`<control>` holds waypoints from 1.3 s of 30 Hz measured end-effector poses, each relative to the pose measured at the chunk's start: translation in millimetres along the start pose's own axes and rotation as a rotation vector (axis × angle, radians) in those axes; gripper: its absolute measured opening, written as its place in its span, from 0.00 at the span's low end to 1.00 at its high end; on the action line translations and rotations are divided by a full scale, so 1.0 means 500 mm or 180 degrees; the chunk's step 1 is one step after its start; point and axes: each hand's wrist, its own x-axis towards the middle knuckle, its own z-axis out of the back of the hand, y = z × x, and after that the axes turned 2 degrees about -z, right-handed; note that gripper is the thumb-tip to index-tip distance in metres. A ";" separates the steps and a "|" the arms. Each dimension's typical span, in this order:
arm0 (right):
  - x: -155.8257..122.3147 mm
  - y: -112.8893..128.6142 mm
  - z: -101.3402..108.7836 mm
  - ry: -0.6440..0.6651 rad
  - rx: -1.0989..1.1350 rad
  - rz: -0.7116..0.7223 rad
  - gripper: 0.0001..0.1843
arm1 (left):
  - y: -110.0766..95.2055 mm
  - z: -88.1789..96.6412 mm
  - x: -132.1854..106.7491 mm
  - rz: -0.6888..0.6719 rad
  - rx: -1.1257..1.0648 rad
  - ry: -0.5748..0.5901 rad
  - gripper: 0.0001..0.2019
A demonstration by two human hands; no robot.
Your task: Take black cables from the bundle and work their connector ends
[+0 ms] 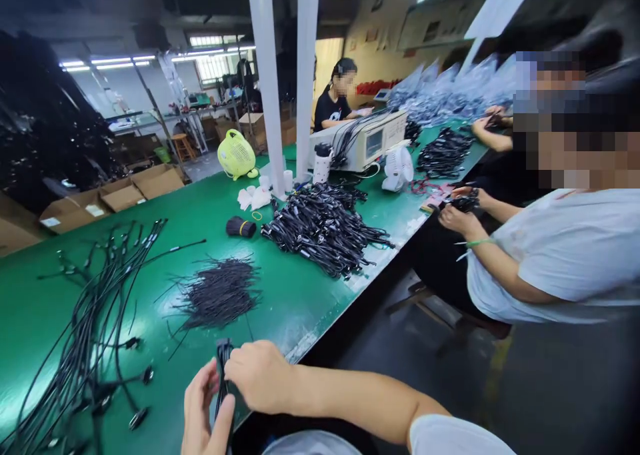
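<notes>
Nearest the camera, the left hand (203,408) and right hand (260,375) grip a narrow bundle of black cable (223,368) just above the front edge of a green workbench (310,315). Right fingers curl pressed together over the bundle; left fingers close against it from below, their exact pinch hidden. A tangle of loose cables (85,335) lies just left, where a trailing end could snag, and a slipped grip could drop the bundle past the edge toward the floor (400,375). Open green bench separates the hands from a pile of short black wires (217,295).
</notes>
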 end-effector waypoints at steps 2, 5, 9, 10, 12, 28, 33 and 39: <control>-0.002 0.007 -0.002 -0.0172 0.0058 0.0026 0.07 | -0.003 -0.006 -0.013 0.0334 -0.0119 -0.0071 0.32; -0.007 0.017 -0.011 -0.0285 0.0378 -0.0143 0.07 | 0.007 -0.003 -0.015 0.0732 -0.0445 0.0147 0.32; -0.009 0.023 -0.017 -0.0379 0.2451 -0.1096 0.10 | 0.031 -0.004 -0.005 0.0744 -0.0872 0.0329 0.35; -0.010 0.021 -0.017 -0.0322 0.3149 -0.1336 0.11 | 0.030 -0.008 -0.005 0.0631 -0.0884 0.0324 0.34; -0.017 0.017 -0.018 -0.0033 0.4214 -0.1680 0.15 | 0.017 -0.018 -0.008 0.0376 -0.0837 0.0407 0.32; -0.053 -0.005 -0.060 0.0460 0.4983 -0.2200 0.20 | -0.003 -0.024 0.041 0.1040 -0.2140 0.0490 0.24; -0.037 -0.024 -0.010 -0.0507 0.3172 -0.1709 0.15 | 0.006 -0.025 0.057 0.0773 -0.1738 0.0470 0.20; 0.013 -0.039 0.028 -0.0118 0.1944 -0.1231 0.14 | 0.011 -0.036 0.047 0.0522 -0.1326 0.1027 0.16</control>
